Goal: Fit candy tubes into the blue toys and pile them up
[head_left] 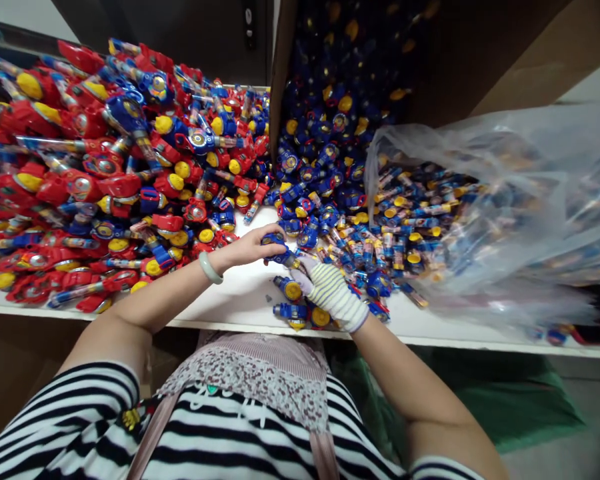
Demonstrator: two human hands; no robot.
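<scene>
My left hand (253, 248), bare with a pale bangle on the wrist, is closed round a blue toy (276, 248) over the white table (240, 300). My right hand (330, 293) wears a striped knit glove and pinches the small tube end of that same toy. Two more blue and yellow toys (293, 301) lie just below my hands near the table's front edge.
A big heap of red, blue and yellow toys (105, 167) fills the left of the table. Blue toys spill from a cardboard box (330, 133) at the back. A clear plastic bag (480, 200) of small tubes lies at the right.
</scene>
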